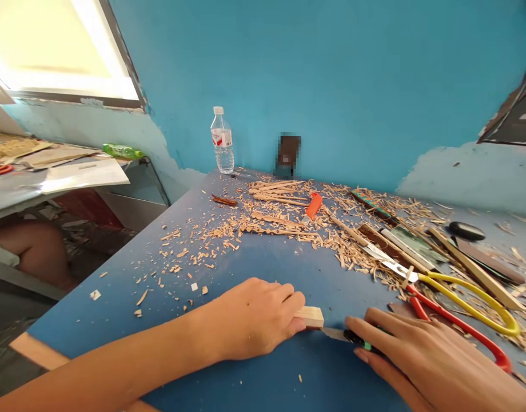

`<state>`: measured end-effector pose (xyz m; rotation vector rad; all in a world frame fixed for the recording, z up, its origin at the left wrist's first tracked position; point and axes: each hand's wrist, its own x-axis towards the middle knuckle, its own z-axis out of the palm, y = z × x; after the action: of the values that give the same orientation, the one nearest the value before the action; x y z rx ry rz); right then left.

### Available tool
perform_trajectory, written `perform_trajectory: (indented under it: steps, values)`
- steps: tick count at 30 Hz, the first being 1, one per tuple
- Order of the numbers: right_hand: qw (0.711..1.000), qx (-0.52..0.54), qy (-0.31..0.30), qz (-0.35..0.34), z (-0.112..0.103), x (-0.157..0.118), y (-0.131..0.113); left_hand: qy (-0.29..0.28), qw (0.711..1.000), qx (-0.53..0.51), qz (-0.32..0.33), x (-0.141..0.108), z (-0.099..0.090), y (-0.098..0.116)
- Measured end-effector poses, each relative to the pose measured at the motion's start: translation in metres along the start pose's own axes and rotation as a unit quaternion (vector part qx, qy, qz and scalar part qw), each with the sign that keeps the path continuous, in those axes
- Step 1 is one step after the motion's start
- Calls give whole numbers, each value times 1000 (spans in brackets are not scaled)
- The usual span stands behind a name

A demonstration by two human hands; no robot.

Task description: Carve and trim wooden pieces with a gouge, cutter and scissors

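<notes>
The left hand is closed around a small wood block, knuckles up, pressing it down toward the worktop at its near side, with the block's squared end sticking out beyond the fingers toward the right. The right hand is wrapped around the dark handle of a knife, whose blade points left; its tip meets the lower part of the block's exposed end, though whether it has bitten into the wood cannot be told. Just beyond the right hand, toward the worktop's right side, lie scissors with one yellow and one red handle loop, their blades aimed at the far edge. Next to them rest a long wooden bar and, farther back, a black oval object. Wood shavings cover much of the far half and spread thinly toward the left edge. Among them, near the middle of the far edge, a bundle of slender wooden sticks lies beside an orange-handled cutter. A clear plastic bottle with a white cap stands upright at the far left corner, close to the blue wall.
</notes>
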<state>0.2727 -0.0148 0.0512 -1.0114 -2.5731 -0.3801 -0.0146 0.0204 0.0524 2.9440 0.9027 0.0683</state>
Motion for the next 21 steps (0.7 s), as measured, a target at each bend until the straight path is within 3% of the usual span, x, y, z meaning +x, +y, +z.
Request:
perform_trajectory:
  steps: [8,15,21]
  values:
    - [997,-40,-17,-61,11,4,2,-12,999,-45,-10,2,-3,-3]
    - [997,-20,-51,-56,12,0,0,-32,995,-92,-23,1,-12,-4]
    - [996,-65,-27,-60,13,-3,0,-50,991,-116,-50,5,-15,-5]
